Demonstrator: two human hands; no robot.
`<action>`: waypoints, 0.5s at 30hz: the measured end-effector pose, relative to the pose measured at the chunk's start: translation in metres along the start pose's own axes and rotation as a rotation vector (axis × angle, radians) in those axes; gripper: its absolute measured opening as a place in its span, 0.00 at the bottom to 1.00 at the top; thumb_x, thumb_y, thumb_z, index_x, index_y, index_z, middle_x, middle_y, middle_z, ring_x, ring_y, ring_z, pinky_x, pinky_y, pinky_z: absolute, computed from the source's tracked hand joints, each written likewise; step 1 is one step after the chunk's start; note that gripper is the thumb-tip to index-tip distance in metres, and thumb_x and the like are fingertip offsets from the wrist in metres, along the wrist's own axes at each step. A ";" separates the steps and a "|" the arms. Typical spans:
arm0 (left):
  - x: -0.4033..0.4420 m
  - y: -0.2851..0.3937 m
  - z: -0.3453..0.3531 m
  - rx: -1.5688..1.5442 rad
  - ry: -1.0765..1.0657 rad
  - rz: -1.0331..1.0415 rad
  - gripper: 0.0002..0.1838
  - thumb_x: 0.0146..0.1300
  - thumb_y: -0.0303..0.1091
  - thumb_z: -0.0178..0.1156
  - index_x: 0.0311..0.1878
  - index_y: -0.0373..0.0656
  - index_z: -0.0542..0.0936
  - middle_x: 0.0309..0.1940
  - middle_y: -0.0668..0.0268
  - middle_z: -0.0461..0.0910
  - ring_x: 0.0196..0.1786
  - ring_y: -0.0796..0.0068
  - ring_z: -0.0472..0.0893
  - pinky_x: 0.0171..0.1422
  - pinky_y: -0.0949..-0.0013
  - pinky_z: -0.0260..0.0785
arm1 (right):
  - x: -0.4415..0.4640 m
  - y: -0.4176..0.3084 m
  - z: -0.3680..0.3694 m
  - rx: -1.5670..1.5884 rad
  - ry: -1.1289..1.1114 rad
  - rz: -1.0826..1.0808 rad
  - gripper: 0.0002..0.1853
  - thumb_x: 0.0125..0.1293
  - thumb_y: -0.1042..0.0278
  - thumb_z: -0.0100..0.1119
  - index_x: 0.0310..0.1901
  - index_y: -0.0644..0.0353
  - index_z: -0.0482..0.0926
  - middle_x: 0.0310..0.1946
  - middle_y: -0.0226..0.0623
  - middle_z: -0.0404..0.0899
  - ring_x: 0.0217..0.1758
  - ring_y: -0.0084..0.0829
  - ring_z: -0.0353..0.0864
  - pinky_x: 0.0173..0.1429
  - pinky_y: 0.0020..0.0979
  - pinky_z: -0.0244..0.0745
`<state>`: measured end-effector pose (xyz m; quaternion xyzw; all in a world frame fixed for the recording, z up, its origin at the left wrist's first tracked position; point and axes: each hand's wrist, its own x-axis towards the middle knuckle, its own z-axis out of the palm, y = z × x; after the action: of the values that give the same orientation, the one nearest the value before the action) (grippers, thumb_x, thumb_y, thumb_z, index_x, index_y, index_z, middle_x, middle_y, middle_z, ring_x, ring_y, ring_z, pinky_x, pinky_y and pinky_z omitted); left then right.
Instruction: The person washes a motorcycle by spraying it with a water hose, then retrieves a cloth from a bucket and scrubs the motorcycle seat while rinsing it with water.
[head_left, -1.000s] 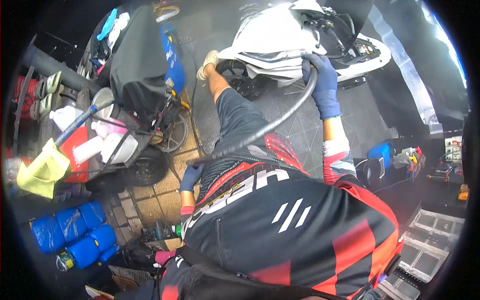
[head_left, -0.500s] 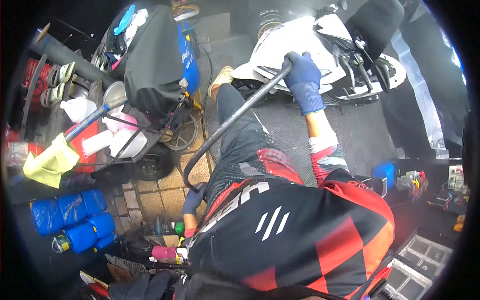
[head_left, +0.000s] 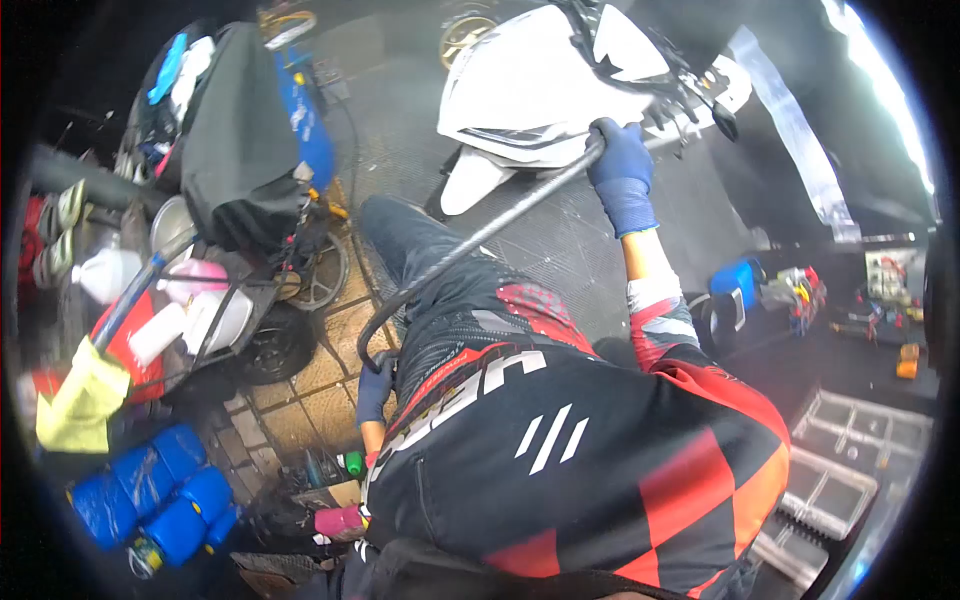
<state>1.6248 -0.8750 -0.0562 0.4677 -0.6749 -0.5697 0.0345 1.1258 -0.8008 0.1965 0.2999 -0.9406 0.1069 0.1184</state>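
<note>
A black hose (head_left: 480, 232) runs in a curve across my legs between my two blue-gloved hands. My right hand (head_left: 622, 172) is closed round its upper end, close beside the white motorcycle (head_left: 535, 85). Lower down, beside my hip, my left hand (head_left: 376, 390) is closed at the hose's other visible end; its fingers are partly hidden. The motorcycle's front bodywork and handlebar show at the top, and a dark mirror sticks out on its right side.
A cart (head_left: 240, 340) with bottles and a yellow cloth (head_left: 85, 400) stands at the left. Behind it is a dark-covered object (head_left: 235, 150). Blue jugs (head_left: 140, 490) lie lower left; grey trays (head_left: 830, 490) are at the lower right.
The view has shifted, and the motorcycle's front now shows turned differently. My right hand has stayed on the hose near the bodywork. The light-coloured shoe seen earlier is out of sight.
</note>
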 end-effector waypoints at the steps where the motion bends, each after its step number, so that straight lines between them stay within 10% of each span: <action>1: 0.006 -0.003 0.002 0.004 -0.033 0.005 0.13 0.70 0.36 0.53 0.49 0.41 0.81 0.29 0.65 0.80 0.25 0.75 0.78 0.29 0.69 0.69 | -0.006 0.022 0.008 0.038 0.067 0.021 0.11 0.61 0.66 0.60 0.46 0.48 0.82 0.44 0.48 0.75 0.45 0.52 0.83 0.48 0.46 0.79; 7: 0.040 -0.042 0.022 -0.087 -0.077 -0.124 0.13 0.67 0.37 0.58 0.43 0.36 0.82 0.25 0.60 0.82 0.22 0.69 0.78 0.30 0.66 0.70 | -0.035 0.083 0.064 0.163 0.252 -0.184 0.14 0.58 0.74 0.62 0.46 0.48 0.84 0.35 0.44 0.73 0.38 0.45 0.79 0.43 0.39 0.75; 15: 0.046 -0.107 0.034 -0.082 -0.112 0.013 0.11 0.66 0.34 0.57 0.44 0.37 0.81 0.36 0.50 0.83 0.42 0.54 0.84 0.47 0.59 0.74 | -0.032 0.070 0.086 0.331 0.353 -0.151 0.14 0.57 0.77 0.61 0.46 0.54 0.84 0.36 0.39 0.71 0.37 0.36 0.75 0.43 0.31 0.74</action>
<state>1.6424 -0.8715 -0.1764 0.4290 -0.6549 -0.6218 0.0195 1.0963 -0.7506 0.0965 0.3613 -0.8500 0.3009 0.2375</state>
